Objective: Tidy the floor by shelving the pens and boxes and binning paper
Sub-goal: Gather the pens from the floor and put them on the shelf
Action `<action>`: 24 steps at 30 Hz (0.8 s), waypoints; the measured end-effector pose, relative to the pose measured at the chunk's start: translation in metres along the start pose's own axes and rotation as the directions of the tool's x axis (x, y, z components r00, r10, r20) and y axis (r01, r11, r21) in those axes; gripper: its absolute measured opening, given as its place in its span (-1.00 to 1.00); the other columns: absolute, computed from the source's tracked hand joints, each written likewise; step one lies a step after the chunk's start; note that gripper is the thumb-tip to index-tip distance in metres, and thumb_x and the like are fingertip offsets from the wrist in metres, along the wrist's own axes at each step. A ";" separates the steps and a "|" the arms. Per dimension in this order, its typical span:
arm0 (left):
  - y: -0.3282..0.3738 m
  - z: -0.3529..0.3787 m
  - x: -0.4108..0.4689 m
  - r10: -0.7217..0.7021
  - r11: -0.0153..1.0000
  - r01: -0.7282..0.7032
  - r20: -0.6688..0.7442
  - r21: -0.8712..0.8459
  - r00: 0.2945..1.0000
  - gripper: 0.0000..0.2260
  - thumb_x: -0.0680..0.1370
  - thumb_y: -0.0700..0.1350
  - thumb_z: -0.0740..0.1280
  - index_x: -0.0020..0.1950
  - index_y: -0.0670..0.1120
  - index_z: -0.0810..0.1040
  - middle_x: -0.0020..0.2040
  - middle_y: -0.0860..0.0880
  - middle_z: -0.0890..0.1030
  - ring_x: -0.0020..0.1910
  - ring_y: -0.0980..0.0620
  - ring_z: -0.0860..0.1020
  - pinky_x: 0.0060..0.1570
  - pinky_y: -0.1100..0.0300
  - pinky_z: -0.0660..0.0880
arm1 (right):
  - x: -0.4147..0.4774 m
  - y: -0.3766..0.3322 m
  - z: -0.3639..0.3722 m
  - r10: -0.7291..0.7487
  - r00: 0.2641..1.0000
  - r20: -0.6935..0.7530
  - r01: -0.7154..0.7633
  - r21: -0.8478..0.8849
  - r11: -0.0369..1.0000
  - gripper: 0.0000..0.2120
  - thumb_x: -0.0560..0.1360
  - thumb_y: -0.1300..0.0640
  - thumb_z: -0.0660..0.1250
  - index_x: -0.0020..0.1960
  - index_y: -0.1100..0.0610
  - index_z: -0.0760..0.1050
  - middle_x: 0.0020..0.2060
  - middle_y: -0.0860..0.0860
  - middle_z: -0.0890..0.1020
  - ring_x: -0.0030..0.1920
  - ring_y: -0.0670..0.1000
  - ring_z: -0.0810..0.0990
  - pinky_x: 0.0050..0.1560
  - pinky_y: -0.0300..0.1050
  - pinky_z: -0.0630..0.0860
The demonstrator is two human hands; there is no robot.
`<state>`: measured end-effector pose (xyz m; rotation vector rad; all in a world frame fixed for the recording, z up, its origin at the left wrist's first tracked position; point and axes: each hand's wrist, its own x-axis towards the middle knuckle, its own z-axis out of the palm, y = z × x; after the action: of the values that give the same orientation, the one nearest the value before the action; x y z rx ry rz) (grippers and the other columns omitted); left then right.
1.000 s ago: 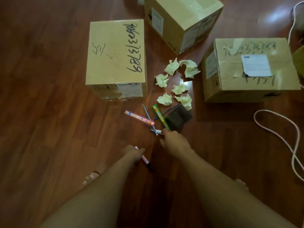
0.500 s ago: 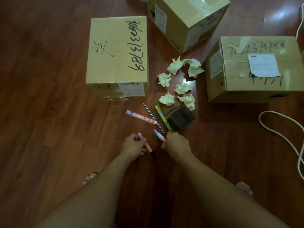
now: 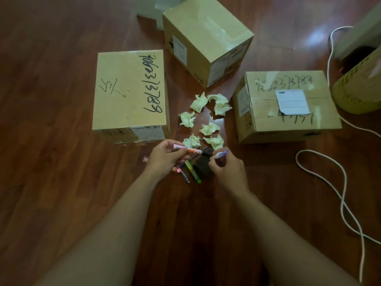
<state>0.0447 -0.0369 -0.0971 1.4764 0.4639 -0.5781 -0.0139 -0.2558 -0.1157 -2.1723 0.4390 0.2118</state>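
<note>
My left hand (image 3: 166,159) grips a pink-and-orange pen (image 3: 188,150) with a black tip, held level above the floor. My right hand (image 3: 227,169) holds a white-and-purple pen (image 3: 221,154). Below the hands lie more pens: a green one (image 3: 192,171), a thin dark one (image 3: 185,176) and a pink one (image 3: 176,169), partly hidden, beside a dark block (image 3: 203,166). Several crumpled paper balls (image 3: 208,117) are scattered between three cardboard boxes: left (image 3: 128,96), back (image 3: 206,40) and right (image 3: 286,106).
The floor (image 3: 51,141) is dark wood. A white cable (image 3: 338,182) loops across it on the right. A yellow perforated basket (image 3: 359,85) stands at the right edge, behind the right box. Something pale sits at the top behind the back box.
Both hands lifted from the floor with a pen each and rose toward the paper balls. The camera view shifted, bringing the basket into sight.
</note>
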 end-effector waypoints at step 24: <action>-0.024 0.017 0.007 0.106 0.913 -0.106 0.023 0.394 0.994 -0.68 0.57 0.29 0.45 0.09 0.06 0.68 -0.06 0.02 0.72 -0.18 0.12 0.71 -0.23 0.22 0.66 | -0.005 0.019 -0.010 -0.198 0.980 0.024 0.197 -0.260 0.945 -0.89 0.65 -0.03 0.36 0.12 -0.03 0.51 -0.19 -0.20 0.50 -0.28 -0.21 0.51 -0.37 -0.27 0.35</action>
<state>0.0341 -0.0548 -0.1189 1.8751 0.2706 -0.6097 -0.0256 -0.2735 -0.1223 -2.4584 0.1989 0.1631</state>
